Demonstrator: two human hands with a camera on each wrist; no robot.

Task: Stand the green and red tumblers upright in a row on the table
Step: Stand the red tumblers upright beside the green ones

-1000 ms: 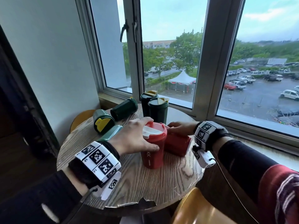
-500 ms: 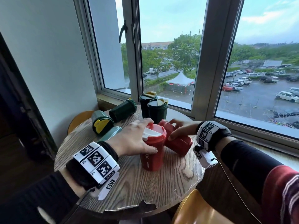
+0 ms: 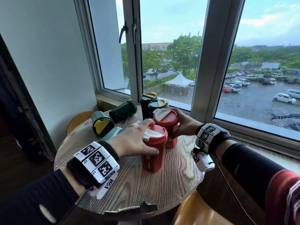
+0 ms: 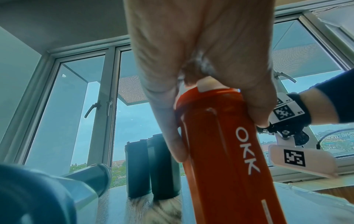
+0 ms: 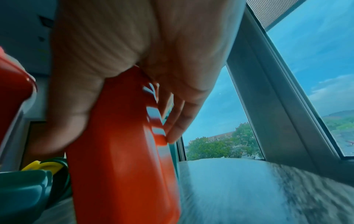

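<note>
A red tumbler [image 3: 152, 156] with a white lid flap stands upright near the middle of the round wooden table [image 3: 146, 189]. My left hand [image 3: 138, 140] grips it around the lid [image 4: 210, 97]. Just behind it a second red tumbler [image 3: 167, 122] stands close to upright, and my right hand [image 3: 183, 122] grips its upper body [image 5: 118, 136]. Two dark green tumblers [image 3: 148, 103] stand upright behind the red ones near the window. Two more green tumblers [image 3: 102, 123] lie on their sides at the left. A pale green tumbler [image 3: 112, 133] lies under my left forearm.
The window sill [image 3: 251, 137] runs close behind and to the right of the table. Yellow chair seats [image 3: 78, 120] show at the far left and below the table's front edge, which is chipped. A wall stands to the left.
My right hand has raised the second red tumbler from lying on its side to standing behind the first. My left hand has stayed on the front red tumbler.
</note>
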